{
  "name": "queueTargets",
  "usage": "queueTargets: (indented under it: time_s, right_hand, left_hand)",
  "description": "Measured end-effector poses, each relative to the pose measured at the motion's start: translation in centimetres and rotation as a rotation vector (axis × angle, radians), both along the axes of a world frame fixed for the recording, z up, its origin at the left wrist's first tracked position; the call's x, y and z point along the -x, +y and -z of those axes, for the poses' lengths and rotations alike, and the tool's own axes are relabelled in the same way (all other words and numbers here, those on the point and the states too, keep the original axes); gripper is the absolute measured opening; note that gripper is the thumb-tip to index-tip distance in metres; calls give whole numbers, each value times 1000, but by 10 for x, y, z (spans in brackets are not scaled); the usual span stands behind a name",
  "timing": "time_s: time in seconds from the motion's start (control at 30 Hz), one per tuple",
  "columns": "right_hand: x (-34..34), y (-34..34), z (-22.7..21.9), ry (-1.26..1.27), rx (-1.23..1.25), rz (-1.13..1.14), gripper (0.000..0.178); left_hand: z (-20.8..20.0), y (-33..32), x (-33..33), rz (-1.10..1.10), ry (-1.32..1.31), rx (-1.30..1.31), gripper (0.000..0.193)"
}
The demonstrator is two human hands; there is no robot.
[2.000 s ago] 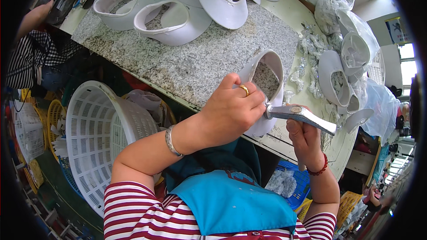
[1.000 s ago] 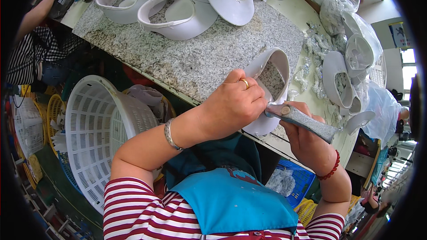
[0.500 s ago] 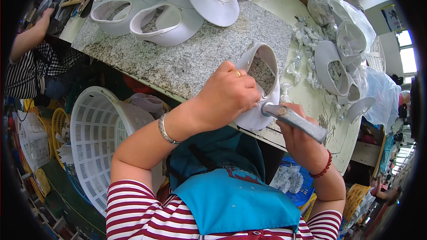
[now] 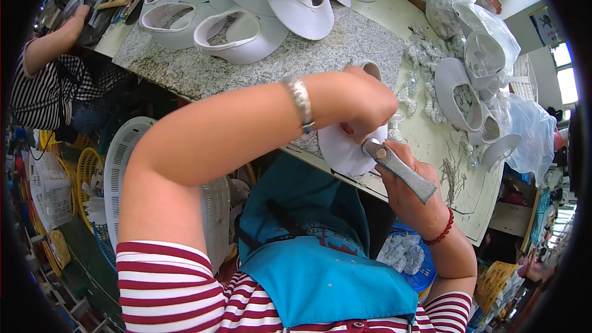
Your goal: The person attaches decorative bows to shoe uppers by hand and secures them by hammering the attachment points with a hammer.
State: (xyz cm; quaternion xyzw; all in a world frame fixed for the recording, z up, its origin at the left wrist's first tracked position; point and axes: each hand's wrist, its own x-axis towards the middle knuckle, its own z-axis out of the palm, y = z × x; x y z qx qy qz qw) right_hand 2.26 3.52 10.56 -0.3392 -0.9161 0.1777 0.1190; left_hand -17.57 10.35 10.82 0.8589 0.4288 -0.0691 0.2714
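Note:
My left hand (image 4: 364, 102) grips a white shoe (image 4: 345, 148) from above, holding it against the front edge of the granite slab (image 4: 308, 55). The hand covers most of the shoe; only its pale sole side shows below my fingers. My right hand (image 4: 404, 191) is closed around a grey metal tool (image 4: 401, 169), whose tip touches the shoe just under my left thumb. A silver bracelet sits on my left wrist, a red bead bracelet on my right.
Several white shoes (image 4: 246, 34) lie at the back of the slab. More shoes in clear bags (image 4: 475, 61) and silver scraps sit on the cream table at right. A white plastic basket (image 4: 123, 166) stands below left. Another person's arm (image 4: 52, 40) shows far left.
My left arm has lifted and swung across the view, and the hand has turned over the shoe, hiding its opening. The tool stays pressed at the shoe's lower edge.

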Motion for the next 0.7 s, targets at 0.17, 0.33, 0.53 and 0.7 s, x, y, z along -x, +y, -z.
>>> queueTargets:
  time_s: [0.17,0.33,0.53,0.7]
  right_hand:
    - [-2,-1,6,-2,15,18,26]
    - [-7,0,9,131,30,9,25]
    - [-6,4,1,167,68,10,25]
    - [9,3,0,243,-27,-6,26]
  left_hand:
    - [-1,8,-7,10,195,184,16]
    - [17,-37,32,-43,-174,-165,15]
    - [54,-79,40,-115,-418,-676,43]
    - [59,-74,39,-175,-507,-654,65]
